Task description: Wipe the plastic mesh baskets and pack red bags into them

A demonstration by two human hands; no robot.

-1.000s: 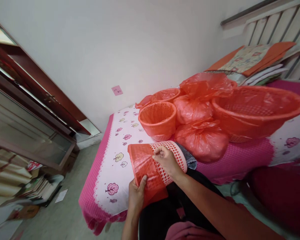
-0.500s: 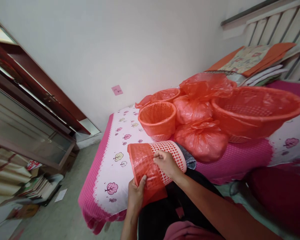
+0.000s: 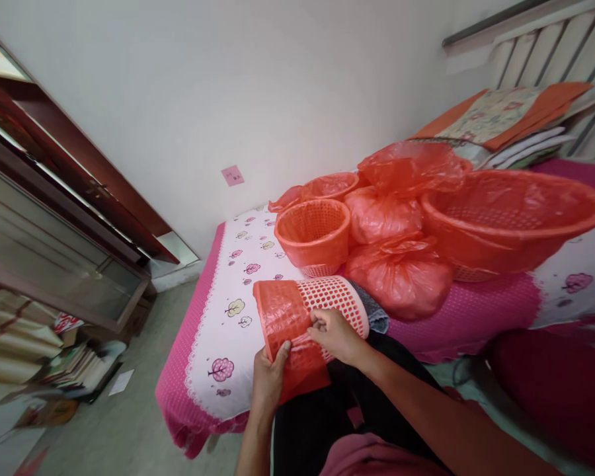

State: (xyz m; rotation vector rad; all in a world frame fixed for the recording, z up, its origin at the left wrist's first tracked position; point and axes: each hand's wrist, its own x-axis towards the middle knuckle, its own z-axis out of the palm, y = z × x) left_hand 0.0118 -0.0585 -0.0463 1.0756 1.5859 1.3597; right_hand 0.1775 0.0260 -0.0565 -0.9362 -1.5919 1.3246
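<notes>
A pale pink mesh basket (image 3: 331,295) lies on its side over my lap, its mouth toward the left. A thin red plastic bag (image 3: 280,307) is folded back over the mouth half of its outside wall. My left hand (image 3: 270,373) grips the rim end, thumb on top of the bag and fingers hidden underneath. With fingers pinched, my right hand (image 3: 334,336) holds the bag's edge against the mesh near the middle of the basket. The bag is stretched into creases between my two hands, and a loose part hangs below.
On the bed (image 3: 258,251) stand a small bag-lined basket (image 3: 312,248) and a wide lined basket (image 3: 496,244). Bulging red bags (image 3: 401,277) sit between them. Folded bedding (image 3: 510,116) is stacked behind. A dark red seat (image 3: 550,390) stands at the right.
My right hand has moved slightly down and right along the basket, pulling the pinched bag edge into creases. The left hand stays at the rim.
</notes>
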